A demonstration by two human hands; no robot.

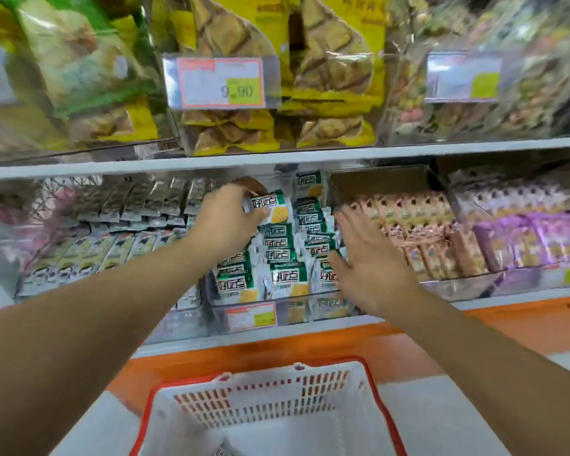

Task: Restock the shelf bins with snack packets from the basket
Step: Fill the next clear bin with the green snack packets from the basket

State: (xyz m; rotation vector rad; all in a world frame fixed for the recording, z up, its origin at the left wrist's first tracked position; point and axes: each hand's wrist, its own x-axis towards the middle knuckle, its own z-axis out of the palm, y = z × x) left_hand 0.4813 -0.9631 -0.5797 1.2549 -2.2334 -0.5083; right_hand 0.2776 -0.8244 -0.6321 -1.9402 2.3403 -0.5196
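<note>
My left hand (226, 222) grips a green-and-white snack packet (272, 207) at the back of the clear middle bin (283, 312) on the lower shelf. That bin holds several matching green packets (285, 258) in rows. My right hand (367, 258) is spread flat with straight fingers against the right side of those packets. Below me stands a white basket with a red rim (380, 394); one packet corner (222, 451) shows at its bottom edge.
Left of the green bin lie silver and yellow packets (112, 238); to its right are pink packets (418, 232) and purple ones (524, 235). The upper shelf carries large yellow bags (277, 93) behind a price tag (221, 82). An orange ledge (474, 327) runs under the shelf.
</note>
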